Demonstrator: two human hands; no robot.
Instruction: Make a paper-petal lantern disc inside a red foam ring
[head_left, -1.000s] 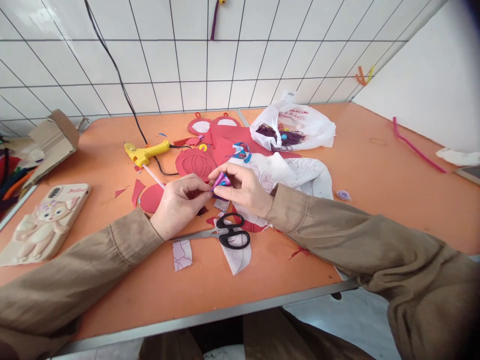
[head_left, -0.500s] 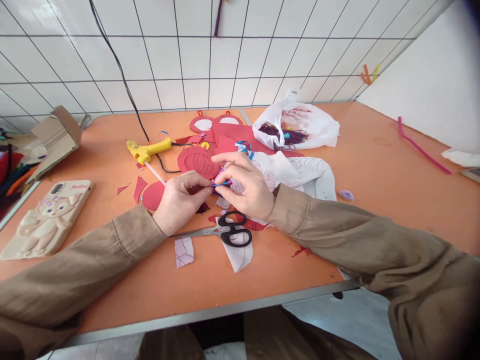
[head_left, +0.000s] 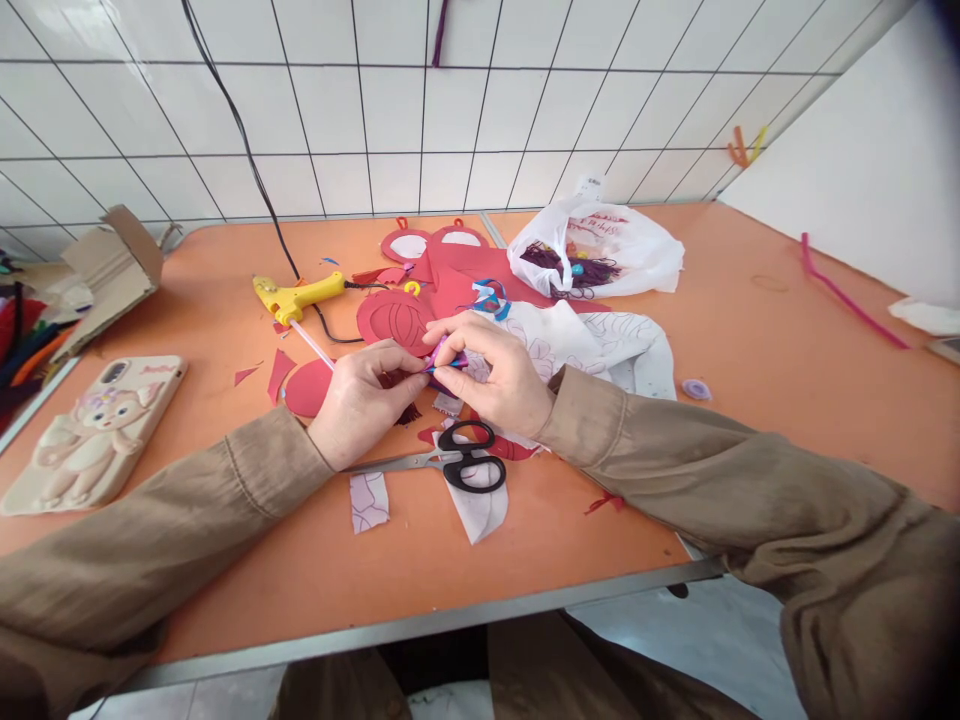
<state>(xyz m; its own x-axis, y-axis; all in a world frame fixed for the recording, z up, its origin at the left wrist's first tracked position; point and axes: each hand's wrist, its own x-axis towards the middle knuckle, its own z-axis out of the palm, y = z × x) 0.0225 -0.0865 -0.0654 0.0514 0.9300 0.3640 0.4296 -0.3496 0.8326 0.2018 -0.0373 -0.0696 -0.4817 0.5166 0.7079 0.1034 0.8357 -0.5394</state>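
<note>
Pinching a shiny purple-and-blue scrap (head_left: pixel 457 360) between fingertips of left hand (head_left: pixel 361 400) and right hand (head_left: pixel 501 380), far side of the scissors (head_left: pixel 441 459); gathered flatter than a second ago, seemingly mid-fold.

Bright, diffuse light; your shadows on the counter (head_left: pixel 300 570) fall soft. Glare streaks the wall tiles (head_left: pixel 390 110) at upper left. Your wide lens stretches the margins; right edge darkens and blurs. Detail between your fingers (head_left: pixel 472 345) reads soft.
</note>
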